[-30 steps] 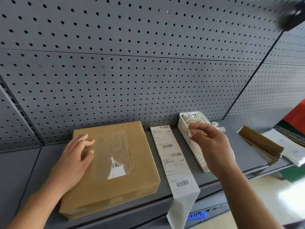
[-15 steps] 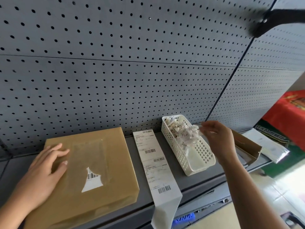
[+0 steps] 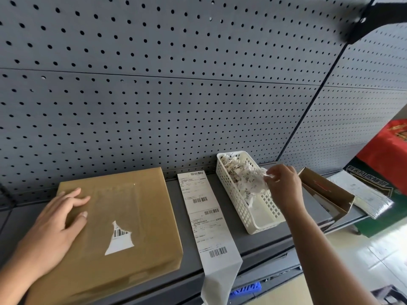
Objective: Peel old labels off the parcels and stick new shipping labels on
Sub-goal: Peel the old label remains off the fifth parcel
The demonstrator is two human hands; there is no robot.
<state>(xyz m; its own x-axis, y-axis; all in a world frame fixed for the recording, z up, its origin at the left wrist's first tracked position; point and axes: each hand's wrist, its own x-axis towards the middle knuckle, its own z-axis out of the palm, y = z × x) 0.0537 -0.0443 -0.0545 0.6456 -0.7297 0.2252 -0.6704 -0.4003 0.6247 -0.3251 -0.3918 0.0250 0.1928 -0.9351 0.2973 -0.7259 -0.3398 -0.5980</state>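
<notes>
A flat brown parcel (image 3: pixel 132 221) lies on the grey shelf (image 3: pixel 253 241). A torn white remnant of the old label (image 3: pixel 120 238) with a barcode still sticks to its top. My left hand (image 3: pixel 52 230) rests flat on the parcel's left side, fingers straight. Beside the parcel lies a strip of new shipping labels (image 3: pixel 204 216), its end hanging over the shelf edge. My right hand (image 3: pixel 284 188) hovers over a white plastic basket (image 3: pixel 259 219) and pinches a crumpled peeled label scrap (image 3: pixel 257 183) at the basket's rim.
The basket holds several crumpled label scraps. An open brown cardboard box (image 3: pixel 326 190) and a silvery mailer (image 3: pixel 361 192) lie at the shelf's right end. A grey pegboard wall (image 3: pixel 176 95) rises behind. A red and green carton (image 3: pixel 387 159) stands far right.
My right hand carried the peeled scrap from above the basket's far end to its right rim. The camera view shifted right. My left hand stayed on the parcel.
</notes>
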